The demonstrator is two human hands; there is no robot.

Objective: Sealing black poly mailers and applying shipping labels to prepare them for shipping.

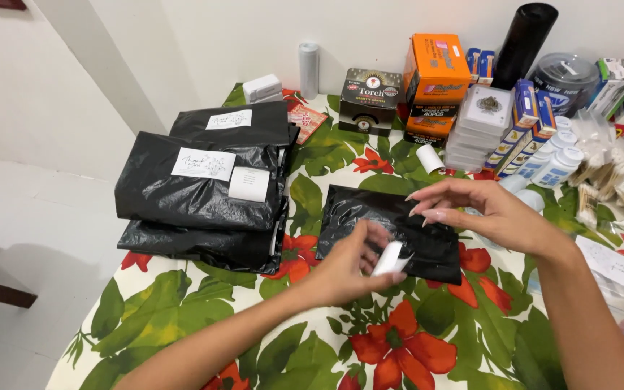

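1. Head view is showing a table (pixel 182 325) lying under a cloth printed with green leaves and red flowers, and everything else is sitting on it.
2. A stack of black plastic parcels (pixel 204 188) with white paper labels is lying at the left of the table, well apart from both hands.
3. Boxes are standing along the wall at the back: an orange box (pixel 436 68), a dark printed box (pixel 370 100), and a tall black cylinder (pixel 525 43) leaning beside them.
4. A flat black plastic pouch (pixel 370 217) is lying in the middle of the cloth, directly beneath the hands.
5. The right hand (pixel 485 213) is hovering over the pouch's right end, fingers spread and open, gripping nothing.
6. The left hand (pixel 344 271) is resting over the pouch's near edge, fingers curled and thumb pinching a small white slip (pixel 389 258).
7. That white slip is sitting just above the pouch's lower edge, between the two hands.
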